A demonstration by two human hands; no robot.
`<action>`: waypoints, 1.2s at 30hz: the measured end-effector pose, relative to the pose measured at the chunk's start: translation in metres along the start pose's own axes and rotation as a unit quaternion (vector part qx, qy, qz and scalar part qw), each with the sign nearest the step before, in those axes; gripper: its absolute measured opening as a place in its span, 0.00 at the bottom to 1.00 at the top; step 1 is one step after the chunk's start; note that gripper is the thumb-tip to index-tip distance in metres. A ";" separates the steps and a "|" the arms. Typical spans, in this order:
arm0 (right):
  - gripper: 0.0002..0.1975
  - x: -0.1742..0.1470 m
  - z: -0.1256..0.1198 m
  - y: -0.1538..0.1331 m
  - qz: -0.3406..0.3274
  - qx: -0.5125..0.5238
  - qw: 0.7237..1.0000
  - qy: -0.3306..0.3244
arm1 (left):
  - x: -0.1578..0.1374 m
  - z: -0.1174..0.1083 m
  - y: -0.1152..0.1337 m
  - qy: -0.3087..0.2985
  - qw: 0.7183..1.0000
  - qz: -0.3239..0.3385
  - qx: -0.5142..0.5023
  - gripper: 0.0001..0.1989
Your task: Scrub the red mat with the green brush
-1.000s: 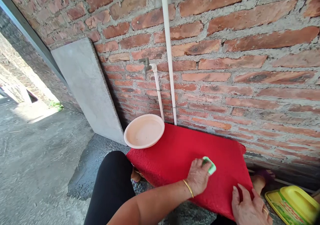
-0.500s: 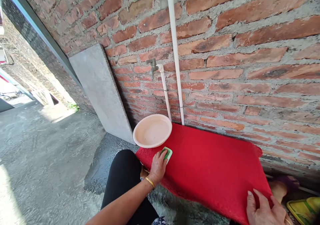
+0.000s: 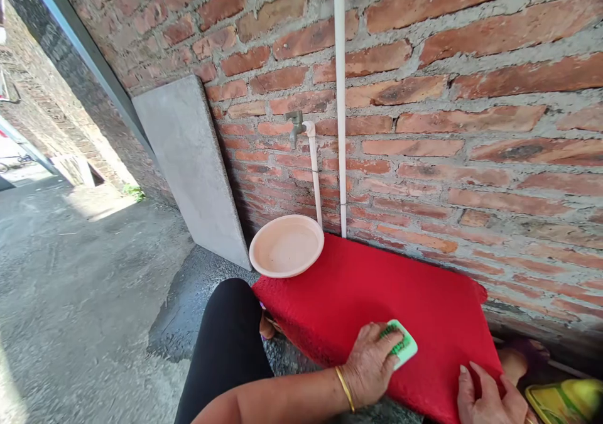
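My left hand (image 3: 371, 362), with a gold bangle at the wrist, is closed around a light green scrub brush (image 3: 406, 347). Dark green bristles show on its upper side between my fingers. The brush is over the middle front of a red cloth (image 3: 386, 279), which is spread over a low, long support. At the cloth's right front corner lies my right hand (image 3: 492, 396), fingers spread on the fabric and holding nothing. A pale pink basin (image 3: 287, 246) sits at the cloth's left end.
Behind the cloth rises a brick wall (image 3: 424, 122) with a tap (image 3: 296, 127) above the basin and a white pipe (image 3: 340, 97). A grey slab (image 3: 193, 166) leans at the left by wet concrete. A yellow-green container (image 3: 568, 399) stands at the right.
My left hand has carried the brush rightward along the cloth, from near the basin to its middle front. My right hand stays at the right corner. The view has shifted slightly.
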State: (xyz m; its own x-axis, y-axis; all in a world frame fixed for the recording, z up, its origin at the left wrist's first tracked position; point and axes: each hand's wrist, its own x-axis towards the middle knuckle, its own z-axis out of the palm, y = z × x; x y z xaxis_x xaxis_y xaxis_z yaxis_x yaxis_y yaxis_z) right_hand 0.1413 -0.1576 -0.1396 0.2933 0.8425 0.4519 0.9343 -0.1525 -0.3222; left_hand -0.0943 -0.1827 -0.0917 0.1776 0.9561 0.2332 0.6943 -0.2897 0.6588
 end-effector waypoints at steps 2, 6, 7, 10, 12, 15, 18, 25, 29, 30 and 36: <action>0.28 -0.001 -0.002 -0.005 -0.009 -0.037 0.999 0.024 | 0.008 -0.021 -0.020 0.061 0.997 -0.052 0.013 0.22; 0.26 -0.002 -0.003 -0.013 0.006 -0.033 0.998 0.062 | 0.017 -0.061 -0.075 0.167 0.973 -0.137 0.085 0.22; 0.26 -0.002 -0.004 -0.014 0.019 -0.018 0.997 0.067 | 0.017 -0.066 -0.084 0.173 0.969 -0.148 0.101 0.22; 0.28 0.002 -0.004 -0.011 0.067 0.066 0.993 0.069 | 0.014 -0.061 -0.091 0.155 0.968 -0.153 0.124 0.23; 0.31 0.006 -0.006 -0.005 0.091 0.134 0.984 0.071 | 0.014 -0.045 -0.077 0.123 0.976 -0.134 0.123 0.23; 0.36 0.010 -0.008 0.002 0.118 0.196 0.972 0.057 | 0.018 -0.011 -0.039 0.049 0.988 -0.093 0.115 0.24; 0.36 0.012 -0.012 0.003 0.144 0.208 0.967 0.042 | 0.020 0.019 0.003 -0.042 0.994 -0.037 0.097 0.24; 0.35 0.010 -0.015 0.002 0.132 0.231 0.963 0.047 | 0.017 0.040 0.041 -0.141 0.981 0.131 -0.005 0.21; 0.36 0.011 -0.014 0.009 0.171 0.244 0.954 0.035 | 0.039 0.026 0.026 -0.073 0.997 0.005 0.025 0.21; 0.35 0.010 -0.014 0.011 0.178 0.246 0.952 0.031 | 0.045 0.025 0.023 -0.066 0.997 -0.017 0.038 0.22; 0.33 0.009 -0.018 0.010 0.185 0.264 0.946 0.025 | 0.045 0.057 0.035 -0.098 0.989 0.049 0.104 0.23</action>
State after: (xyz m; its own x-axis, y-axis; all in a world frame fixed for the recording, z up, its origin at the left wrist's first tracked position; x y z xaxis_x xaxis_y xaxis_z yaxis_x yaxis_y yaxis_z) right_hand 0.1572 -0.1607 -0.1241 0.6018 0.7544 0.2622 0.5391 -0.1416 -0.8302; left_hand -0.0224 -0.1472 -0.0989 0.3686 0.9201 0.1326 0.7921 -0.3855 0.4733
